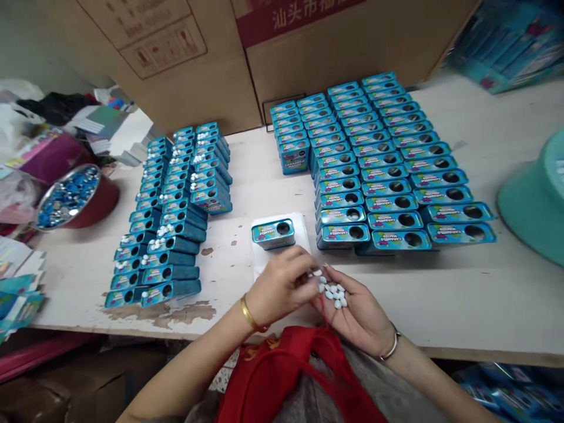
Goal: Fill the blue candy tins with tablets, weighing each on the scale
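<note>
Plastic bags [13, 126] and papers [127, 135] clutter the upper left of the frame, and below them I see a red bowl [108, 197] full of shiny blue bits [73, 197]. Next along the pale worktop [238, 270] sits a left block of blue tins [174, 205], lined up in columns, several with small white pieces [168, 230] on their tops; by its near end the surface has worn to brown patches [170, 317]. Cardboard boxes [211, 76] wall off my view at upper centre. Around mid-frame a single blue tin [269, 231] stands on a white pad [303, 232]. The left hand [279, 282], gold bangle [249, 314] at its wrist, reaches over the right palm with fingers curled; blur keeps me from telling whether they pinch anything. The right hand [355, 311] is palm up and cupped, bearing a handful of white pieces [333, 294]. Right of centre I have a larger block of tins [378, 188], round holes in their tops, then a turquoise tub [529, 200] at the frame's edge, with blurred blue cartons [511, 50] at upper right.
</note>
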The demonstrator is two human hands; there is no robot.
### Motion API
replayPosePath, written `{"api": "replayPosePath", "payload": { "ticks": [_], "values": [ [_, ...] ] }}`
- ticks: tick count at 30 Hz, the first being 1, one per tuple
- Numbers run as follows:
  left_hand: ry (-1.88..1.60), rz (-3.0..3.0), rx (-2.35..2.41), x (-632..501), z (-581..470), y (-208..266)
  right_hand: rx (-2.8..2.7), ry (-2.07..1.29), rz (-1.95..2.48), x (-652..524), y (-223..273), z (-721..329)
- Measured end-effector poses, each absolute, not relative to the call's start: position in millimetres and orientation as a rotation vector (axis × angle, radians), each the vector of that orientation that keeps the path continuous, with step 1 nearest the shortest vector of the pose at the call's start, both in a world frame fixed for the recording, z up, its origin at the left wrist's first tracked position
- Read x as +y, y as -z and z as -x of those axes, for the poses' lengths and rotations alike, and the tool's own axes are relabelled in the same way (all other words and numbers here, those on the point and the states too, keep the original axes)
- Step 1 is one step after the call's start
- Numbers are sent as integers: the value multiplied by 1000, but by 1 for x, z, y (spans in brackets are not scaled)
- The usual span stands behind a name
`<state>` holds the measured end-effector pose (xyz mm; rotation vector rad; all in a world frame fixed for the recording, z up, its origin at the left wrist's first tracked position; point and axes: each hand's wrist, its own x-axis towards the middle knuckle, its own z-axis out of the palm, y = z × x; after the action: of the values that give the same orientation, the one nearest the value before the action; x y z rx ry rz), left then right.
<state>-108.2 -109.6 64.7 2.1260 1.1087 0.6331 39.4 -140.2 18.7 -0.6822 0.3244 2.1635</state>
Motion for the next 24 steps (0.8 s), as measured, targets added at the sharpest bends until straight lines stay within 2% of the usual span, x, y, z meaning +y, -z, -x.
{"api": "replayPosePath", "payload": {
  "ticks": [4, 9, 13, 18, 24],
  "values": [
    [-844, -2148, 1296, -84, 125, -83, 260, -2231, 671, -134, -24, -38],
    [-699, -2289, 1442, -67, 139, -91, 271, -2234, 701, -133, -27, -39],
    [-599, -2389, 1356, -83, 129, -92, 285, -2228, 691, -135, -23, -42],
    [-146, -2583, 1072, -126, 93, -62, 304, -2162, 757, -145, -16, -51],
    [-100, -2607, 1069, -154, 73, -26, 412, -2188, 935, -161, -12, -61]
  ]
}}
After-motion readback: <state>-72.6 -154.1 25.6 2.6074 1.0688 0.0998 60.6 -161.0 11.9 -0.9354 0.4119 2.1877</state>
